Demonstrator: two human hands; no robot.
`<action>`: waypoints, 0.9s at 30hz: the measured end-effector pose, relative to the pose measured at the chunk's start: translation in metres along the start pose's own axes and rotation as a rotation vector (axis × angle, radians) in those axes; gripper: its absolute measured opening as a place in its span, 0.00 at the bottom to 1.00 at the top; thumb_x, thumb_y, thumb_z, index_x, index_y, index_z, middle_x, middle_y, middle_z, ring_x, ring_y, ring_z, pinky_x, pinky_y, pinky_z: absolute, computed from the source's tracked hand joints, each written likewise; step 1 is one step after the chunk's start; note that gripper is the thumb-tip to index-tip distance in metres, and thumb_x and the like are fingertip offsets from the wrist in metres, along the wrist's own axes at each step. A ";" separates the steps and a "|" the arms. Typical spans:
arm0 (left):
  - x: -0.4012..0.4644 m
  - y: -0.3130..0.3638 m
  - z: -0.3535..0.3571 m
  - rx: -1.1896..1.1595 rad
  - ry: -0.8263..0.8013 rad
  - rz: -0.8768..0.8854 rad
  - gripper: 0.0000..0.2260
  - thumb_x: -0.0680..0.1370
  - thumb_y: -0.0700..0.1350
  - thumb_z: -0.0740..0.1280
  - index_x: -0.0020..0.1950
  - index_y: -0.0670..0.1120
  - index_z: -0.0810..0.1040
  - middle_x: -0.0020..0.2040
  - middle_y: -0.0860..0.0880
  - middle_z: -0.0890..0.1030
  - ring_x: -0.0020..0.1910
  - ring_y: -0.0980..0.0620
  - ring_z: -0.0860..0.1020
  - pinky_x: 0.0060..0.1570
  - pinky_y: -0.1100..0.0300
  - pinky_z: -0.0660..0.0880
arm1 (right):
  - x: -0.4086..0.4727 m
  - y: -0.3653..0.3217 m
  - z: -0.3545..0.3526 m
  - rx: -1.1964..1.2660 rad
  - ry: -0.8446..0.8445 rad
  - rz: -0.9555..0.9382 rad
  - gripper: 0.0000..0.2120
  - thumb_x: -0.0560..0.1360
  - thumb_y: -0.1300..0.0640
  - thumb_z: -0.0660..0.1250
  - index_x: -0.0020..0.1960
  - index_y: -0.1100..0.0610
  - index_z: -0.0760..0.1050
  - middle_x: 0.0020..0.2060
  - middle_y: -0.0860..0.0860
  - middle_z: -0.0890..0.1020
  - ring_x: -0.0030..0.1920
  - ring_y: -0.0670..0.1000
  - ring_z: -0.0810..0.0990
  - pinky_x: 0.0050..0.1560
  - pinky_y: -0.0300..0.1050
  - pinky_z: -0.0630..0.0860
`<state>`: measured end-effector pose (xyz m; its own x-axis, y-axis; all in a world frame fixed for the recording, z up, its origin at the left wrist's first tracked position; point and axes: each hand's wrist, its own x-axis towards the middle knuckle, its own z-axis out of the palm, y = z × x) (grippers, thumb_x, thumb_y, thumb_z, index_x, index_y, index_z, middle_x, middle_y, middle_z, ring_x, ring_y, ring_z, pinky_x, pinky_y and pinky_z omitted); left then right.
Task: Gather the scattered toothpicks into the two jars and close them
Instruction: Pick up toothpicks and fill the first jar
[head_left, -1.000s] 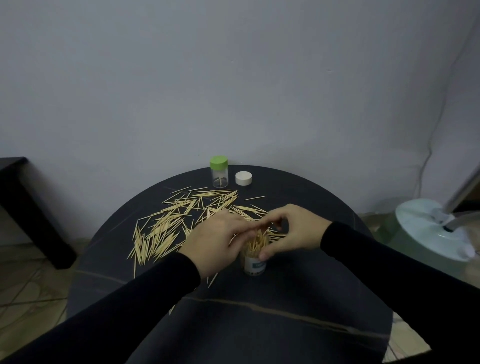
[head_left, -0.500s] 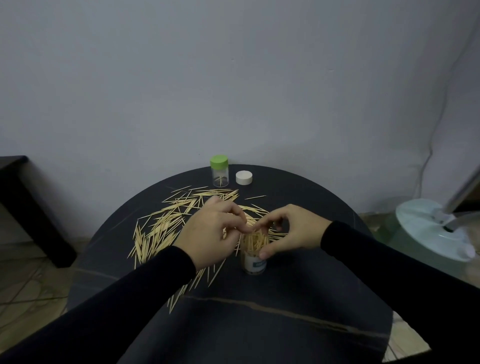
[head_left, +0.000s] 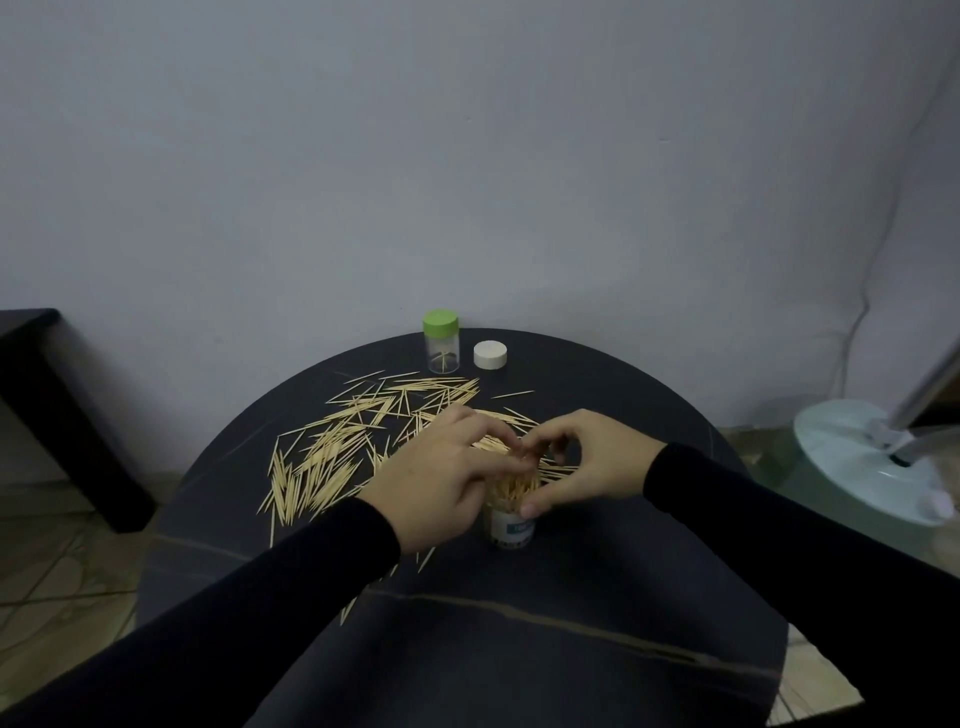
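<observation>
An open clear jar (head_left: 511, 525) with a white label stands at the middle of the round dark table (head_left: 571, 623), packed with upright toothpicks. My right hand (head_left: 587, 462) holds its rim, thumb on the near side. My left hand (head_left: 441, 473) hovers at the jar's left, fingers curled, pinching a small bunch of toothpicks just above the jar mouth. Many loose toothpicks (head_left: 332, 457) lie spread over the table's left half. A second clear jar with a green lid (head_left: 441, 340) stands closed at the far edge, with a loose white lid (head_left: 490, 355) beside it.
A pale round lamp or fan base (head_left: 862, 457) with a metal stem sits on the floor to the right. A dark bench (head_left: 57, 415) stands at the left by the wall. A few toothpicks lie near my left sleeve.
My left hand drew back to the left from the jar and has come in over its mouth again with toothpicks. My right hand has stayed on the jar.
</observation>
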<state>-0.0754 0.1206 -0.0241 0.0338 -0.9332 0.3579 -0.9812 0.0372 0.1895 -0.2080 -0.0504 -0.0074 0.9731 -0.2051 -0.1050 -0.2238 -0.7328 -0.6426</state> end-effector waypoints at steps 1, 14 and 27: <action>0.000 0.000 -0.001 -0.028 0.032 -0.023 0.23 0.73 0.43 0.52 0.62 0.54 0.79 0.60 0.55 0.76 0.60 0.54 0.68 0.60 0.59 0.67 | 0.000 0.000 0.000 0.000 -0.003 -0.004 0.21 0.63 0.42 0.77 0.54 0.39 0.77 0.50 0.41 0.80 0.51 0.48 0.74 0.52 0.45 0.74; 0.002 -0.014 -0.005 0.049 -0.010 -0.498 0.14 0.79 0.56 0.62 0.64 0.57 0.73 0.61 0.55 0.73 0.58 0.59 0.69 0.59 0.63 0.68 | 0.006 0.024 -0.008 -0.417 0.092 0.212 0.22 0.70 0.36 0.69 0.61 0.42 0.73 0.48 0.40 0.76 0.54 0.44 0.73 0.65 0.49 0.60; -0.003 -0.022 0.010 0.062 -0.277 -0.621 0.23 0.72 0.59 0.70 0.66 0.58 0.72 0.62 0.55 0.71 0.58 0.56 0.73 0.59 0.57 0.73 | 0.020 0.031 0.003 -0.501 0.101 0.225 0.09 0.77 0.45 0.66 0.55 0.44 0.78 0.49 0.41 0.79 0.49 0.43 0.71 0.65 0.50 0.58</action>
<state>-0.0553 0.1193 -0.0382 0.5525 -0.8321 -0.0490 -0.8047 -0.5478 0.2287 -0.1959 -0.0753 -0.0321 0.8936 -0.4355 -0.1088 -0.4483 -0.8774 -0.1705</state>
